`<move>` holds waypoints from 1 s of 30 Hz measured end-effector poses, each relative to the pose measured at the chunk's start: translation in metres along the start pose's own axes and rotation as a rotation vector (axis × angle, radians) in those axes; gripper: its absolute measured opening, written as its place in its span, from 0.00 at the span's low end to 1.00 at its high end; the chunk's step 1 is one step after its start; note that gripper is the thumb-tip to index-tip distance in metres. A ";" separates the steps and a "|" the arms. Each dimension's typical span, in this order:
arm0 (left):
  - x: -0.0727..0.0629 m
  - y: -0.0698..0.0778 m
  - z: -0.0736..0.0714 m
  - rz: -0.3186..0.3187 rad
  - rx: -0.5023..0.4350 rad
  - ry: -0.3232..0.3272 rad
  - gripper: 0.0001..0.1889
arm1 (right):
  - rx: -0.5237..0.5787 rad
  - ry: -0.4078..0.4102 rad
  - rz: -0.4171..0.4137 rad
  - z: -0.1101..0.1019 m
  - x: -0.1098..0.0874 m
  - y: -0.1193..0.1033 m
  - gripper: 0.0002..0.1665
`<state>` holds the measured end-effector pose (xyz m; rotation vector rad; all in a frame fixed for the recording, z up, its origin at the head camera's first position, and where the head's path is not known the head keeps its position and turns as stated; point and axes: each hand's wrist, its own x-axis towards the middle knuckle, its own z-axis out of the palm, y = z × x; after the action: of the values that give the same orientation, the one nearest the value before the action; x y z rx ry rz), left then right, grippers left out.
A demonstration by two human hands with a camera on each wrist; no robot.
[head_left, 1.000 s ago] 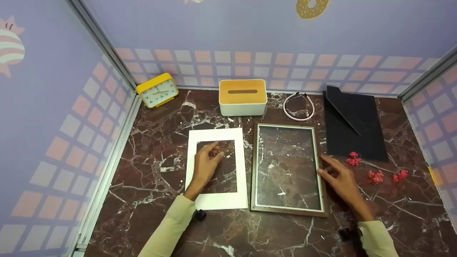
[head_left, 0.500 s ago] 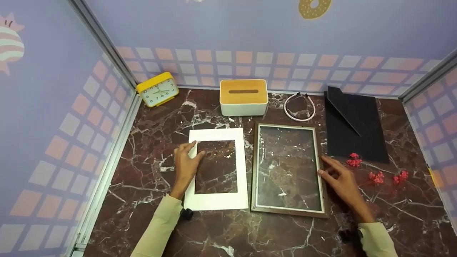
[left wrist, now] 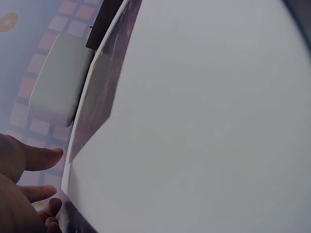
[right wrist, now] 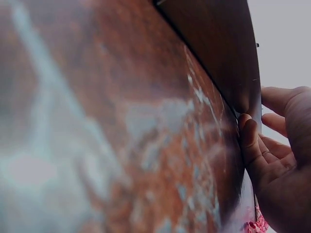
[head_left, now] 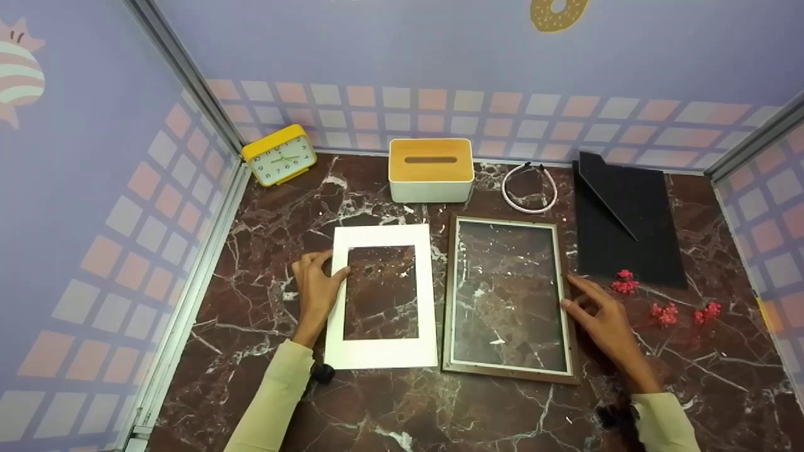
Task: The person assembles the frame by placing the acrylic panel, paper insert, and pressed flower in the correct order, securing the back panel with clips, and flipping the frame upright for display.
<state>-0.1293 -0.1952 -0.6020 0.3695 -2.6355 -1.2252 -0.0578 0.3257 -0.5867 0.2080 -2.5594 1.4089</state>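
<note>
A white photo mat with a rectangular opening lies on the marble tabletop. At its left edge my left hand hovers with thumb and fingers apart; in the left wrist view the fingers extend beside the mat, and no grip shows. To the right of the mat lies a brown picture frame with a pale inner rim and a clear pane. My right hand holds its right side, thumb over the rim. The right wrist view shows fingertips against the frame's dark side.
Toward the back wall stand a yellow clock and a tissue box with an orange lid. A pale headband lies near a black backing board with its stand. Several pinkish-red flower sprigs lie at the right.
My left hand has moved left from over the mat's opening to its left edge. My right hand stays at the frame's right side. The mat and frame lie where they were.
</note>
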 end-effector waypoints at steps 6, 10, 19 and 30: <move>0.001 -0.001 0.002 -0.001 0.038 -0.004 0.27 | 0.004 0.005 -0.005 -0.001 0.000 0.000 0.31; 0.000 -0.001 0.003 -0.010 0.049 -0.004 0.27 | 0.000 0.003 -0.004 -0.001 -0.001 0.001 0.31; 0.001 0.002 0.005 -0.038 0.072 0.009 0.22 | -0.019 0.010 -0.029 0.000 0.000 0.004 0.30; 0.006 0.009 -0.001 -0.099 0.116 -0.054 0.20 | -0.037 0.019 -0.016 0.003 0.000 0.033 0.32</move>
<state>-0.1357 -0.1919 -0.5945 0.4984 -2.7728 -1.1292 -0.0654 0.3407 -0.6151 0.2076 -2.5608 1.3508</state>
